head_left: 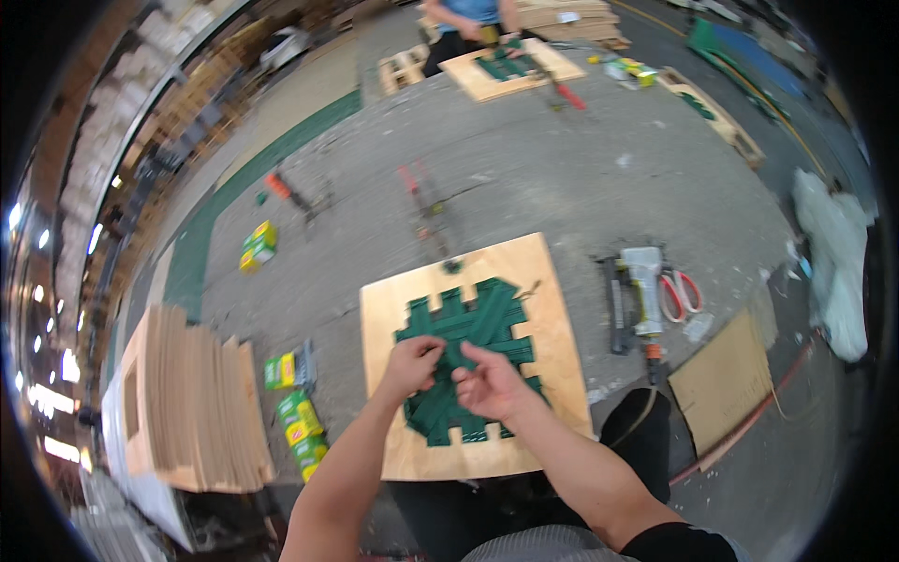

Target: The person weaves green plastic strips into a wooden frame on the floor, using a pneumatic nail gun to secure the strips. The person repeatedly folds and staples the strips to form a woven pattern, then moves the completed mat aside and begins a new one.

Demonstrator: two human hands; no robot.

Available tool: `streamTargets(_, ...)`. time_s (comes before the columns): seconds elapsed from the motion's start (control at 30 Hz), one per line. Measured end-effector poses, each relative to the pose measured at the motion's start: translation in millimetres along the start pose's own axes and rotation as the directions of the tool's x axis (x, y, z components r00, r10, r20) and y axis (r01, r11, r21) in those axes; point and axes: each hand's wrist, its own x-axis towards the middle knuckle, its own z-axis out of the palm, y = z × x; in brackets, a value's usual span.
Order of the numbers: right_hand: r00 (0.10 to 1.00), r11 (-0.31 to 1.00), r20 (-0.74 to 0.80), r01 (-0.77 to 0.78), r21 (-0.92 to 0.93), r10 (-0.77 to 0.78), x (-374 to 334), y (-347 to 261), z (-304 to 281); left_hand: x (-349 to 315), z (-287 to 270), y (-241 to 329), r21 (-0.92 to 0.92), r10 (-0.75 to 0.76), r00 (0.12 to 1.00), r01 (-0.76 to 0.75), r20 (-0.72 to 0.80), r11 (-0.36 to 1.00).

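A pale plywood board [552, 323] with a notched opening lies at the near edge of the table. Flat green straps [473, 323] cross one another over the opening, some of them slanting. Over the middle of these straps, my left hand [410, 365] is closed in a pinch; what its fingertips hold, if anything, blends with the green behind. Close beside it on the right is my right hand [489, 384], its thumb lifted away from half-curled fingers, with nothing clearly between them. My hands hide part of the weave.
Left of the board are green-yellow packs [302, 426] and stacked plywood pieces [197, 403]. A stapler-like tool [642, 281], red-handled scissors [681, 295] and cardboard [721, 389] lie right. Red-handled tools [417, 192] lie farther off. Across the table, another person [478, 14] works on a similar board [562, 61].
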Motion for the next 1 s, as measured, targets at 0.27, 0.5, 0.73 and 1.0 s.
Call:
streamTargets(0.27,0.999,0.992,-0.027,-0.047,-0.117,0.044,6,5,2,3,-7,-2,-0.056,-0.149,0.989,0.148,-0.010,0.987)
streamTargets(0.5,0.993,0.998,-0.115,-0.019,-0.065,0.011,12,-2,2,15,12,5,-0.201,-0.176,0.984,0.171,-0.008,0.965)
streamTargets(0.73,0.990,0.990,-0.048,0.127,-0.065,-0.131,18,18,13,0,17,12,-0.055,-0.131,0.973,0.123,-0.188,0.991)
streamTargets(1.0,0.907,0.878,-0.082,0.372,-0.300,-0.412,-52,82,7,-1,19,-5,0.002,-0.076,0.959,0.080,-0.272,0.997)
